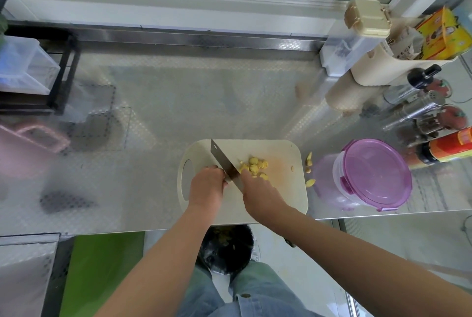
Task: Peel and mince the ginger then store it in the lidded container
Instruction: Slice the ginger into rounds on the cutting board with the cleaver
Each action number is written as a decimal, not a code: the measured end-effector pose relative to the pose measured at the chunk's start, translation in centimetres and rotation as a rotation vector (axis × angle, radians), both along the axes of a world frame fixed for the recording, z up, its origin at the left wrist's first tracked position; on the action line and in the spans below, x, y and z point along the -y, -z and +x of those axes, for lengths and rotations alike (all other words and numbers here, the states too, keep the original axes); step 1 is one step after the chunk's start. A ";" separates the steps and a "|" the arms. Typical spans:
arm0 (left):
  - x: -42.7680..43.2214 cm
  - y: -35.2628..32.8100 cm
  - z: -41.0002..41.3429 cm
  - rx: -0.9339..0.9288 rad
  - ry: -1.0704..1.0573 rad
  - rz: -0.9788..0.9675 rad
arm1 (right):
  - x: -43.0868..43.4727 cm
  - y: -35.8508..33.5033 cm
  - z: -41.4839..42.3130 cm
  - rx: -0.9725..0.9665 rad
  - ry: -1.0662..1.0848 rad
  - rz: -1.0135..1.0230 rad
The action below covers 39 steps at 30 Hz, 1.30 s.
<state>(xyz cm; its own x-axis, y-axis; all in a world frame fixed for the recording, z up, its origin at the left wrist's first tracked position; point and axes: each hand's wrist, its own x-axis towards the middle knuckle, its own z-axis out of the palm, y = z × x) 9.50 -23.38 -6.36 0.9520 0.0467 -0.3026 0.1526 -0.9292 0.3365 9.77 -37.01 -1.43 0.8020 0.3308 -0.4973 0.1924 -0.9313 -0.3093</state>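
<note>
A cream cutting board (283, 189) lies at the counter's front edge. On it sits a small heap of yellow ginger pieces (255, 164). My right hand (260, 194) grips the handle of a cleaver (222, 158), whose blade runs diagonally up and left, just left of the heap. My left hand (207, 186) sits on the blade's left side with its fingers curled down against the blade; what lies under them is hidden. The purple lidded container (367, 176) stands right of the board with its lid on.
Ginger scraps (309, 163) lie between the board and the container. Sauce bottles (444, 149) and metal shakers (413, 110) crowd the right side, with a beige holder (378, 66) behind them. A black rack (63, 69) stands far left. A dark bin (224, 250) sits below the counter edge.
</note>
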 end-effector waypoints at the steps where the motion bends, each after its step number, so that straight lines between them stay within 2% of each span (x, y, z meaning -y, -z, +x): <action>1: 0.0 0.0 0.0 0.001 0.001 0.001 | 0.0 0.1 0.0 0.004 0.000 -0.002; 9: -0.1 -0.2 -0.1 0.022 -0.010 -0.015 | -2.8 0.7 1.9 0.030 -0.013 0.059; 17: -0.2 0.2 -0.1 0.027 -0.007 -0.058 | 0.1 1.4 -0.2 0.028 -0.007 0.011; 28: -0.3 0.0 -0.2 0.049 -0.015 -0.079 | -0.8 2.0 1.1 0.008 0.045 0.031; 34: -0.4 -0.1 -0.7 0.086 -0.035 -0.150 | 0.2 1.2 1.9 0.005 0.147 0.128; 39: -0.5 0.2 -1.1 0.110 -0.099 -0.189 | 0.6 0.1 2.2 0.056 0.056 0.202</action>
<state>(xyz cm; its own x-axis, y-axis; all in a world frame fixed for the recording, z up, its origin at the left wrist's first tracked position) 8.44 -22.86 -6.56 0.9733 0.0941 -0.2094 0.1927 -0.8303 0.5229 11.93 -37.59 -1.58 0.8464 0.3731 -0.3801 0.1638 -0.8614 -0.4809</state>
